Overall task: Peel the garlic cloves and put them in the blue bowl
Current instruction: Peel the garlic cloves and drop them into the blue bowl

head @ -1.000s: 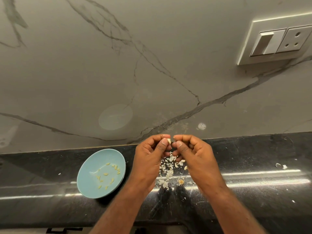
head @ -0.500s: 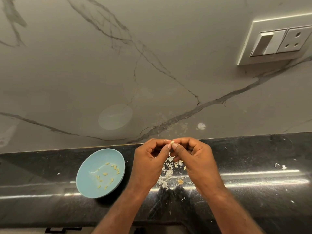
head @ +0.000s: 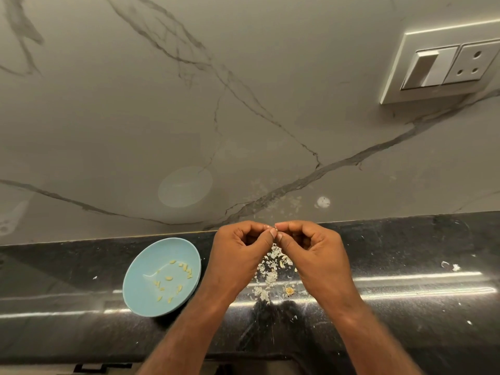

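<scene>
**Asker:** Where is the clove?

**Me:** The garlic clove (head: 275, 227) is up off the bench (head: 405, 253), pinched between the fingertips of both hands. My left hand (head: 238, 255) and right hand (head: 316, 253) are curled and meet thumb to thumb on it.

**Asker:** Which way does it point?

**Me:** I cannot tell. Only a pale speck shows between my fingers, so its long axis is hidden.

**Asker:** And the bowl?

**Me:** The blue bowl (head: 151, 255) sits on the bench just left of my left wrist, mouth up, with peeled cloves (head: 169, 278) scattered inside.

**Asker:** What hems you in?

**Me:** The marble wall (head: 243, 104) rises just behind my knuckles, at the bench's back edge. Peel scraps (head: 270, 274) lie under my hands. To my right the dark bench runs on with only a few flecks, and the front edge is near my forearms.
</scene>
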Tool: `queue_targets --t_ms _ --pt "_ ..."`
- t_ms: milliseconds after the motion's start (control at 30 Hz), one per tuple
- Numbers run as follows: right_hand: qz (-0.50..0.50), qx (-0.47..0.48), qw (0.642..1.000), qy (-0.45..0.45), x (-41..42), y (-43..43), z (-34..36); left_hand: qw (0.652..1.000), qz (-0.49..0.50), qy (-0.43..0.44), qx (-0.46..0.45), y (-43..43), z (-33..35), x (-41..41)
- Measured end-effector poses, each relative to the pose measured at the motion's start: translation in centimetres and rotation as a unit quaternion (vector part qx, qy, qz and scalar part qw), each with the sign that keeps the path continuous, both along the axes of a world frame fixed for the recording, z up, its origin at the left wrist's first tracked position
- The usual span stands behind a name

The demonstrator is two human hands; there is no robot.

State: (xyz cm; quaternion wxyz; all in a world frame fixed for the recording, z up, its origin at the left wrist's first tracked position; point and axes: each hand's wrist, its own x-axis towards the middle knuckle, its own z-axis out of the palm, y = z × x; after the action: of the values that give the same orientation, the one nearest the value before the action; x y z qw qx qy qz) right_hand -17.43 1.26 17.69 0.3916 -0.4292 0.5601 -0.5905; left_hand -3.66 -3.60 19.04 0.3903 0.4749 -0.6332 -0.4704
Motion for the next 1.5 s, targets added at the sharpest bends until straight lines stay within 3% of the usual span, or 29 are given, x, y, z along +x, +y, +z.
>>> queue_targets --t_ms 467,800,1200,1300,1400,1500 --pt "-0.007 -0.004 1.0 -0.009 0.1 0.2 0.1 0.999 -0.006 -0.032 -0.031 0.0 0.3 -0.2" --pt "0.007 -0.008 0.999 0.05 0.0 0.4 0.3 0.996 -0.053 -0.062 -0.02 -0.6 0.8 0.5" --pt "0.05 0.002 0.996 0.071 -0.8 0.4 1.0 0.98 -0.072 -0.12 -0.139 -1.0 0.8 0.7" --pt "0.05 0.004 0.998 0.032 -0.8 0.3 0.9 0.983 -0.057 -0.106 -0.138 -0.8 0.7 0.6" --pt "0.043 0.001 0.997 -0.059 -0.6 0.2 0.9 0.996 -0.029 -0.035 -0.08 -0.4 0.8 0.1" --pt "0.037 0.002 0.995 -0.095 -0.5 0.1 0.7 0.999 0.001 -0.006 -0.048 -0.2 0.7 -0.3"
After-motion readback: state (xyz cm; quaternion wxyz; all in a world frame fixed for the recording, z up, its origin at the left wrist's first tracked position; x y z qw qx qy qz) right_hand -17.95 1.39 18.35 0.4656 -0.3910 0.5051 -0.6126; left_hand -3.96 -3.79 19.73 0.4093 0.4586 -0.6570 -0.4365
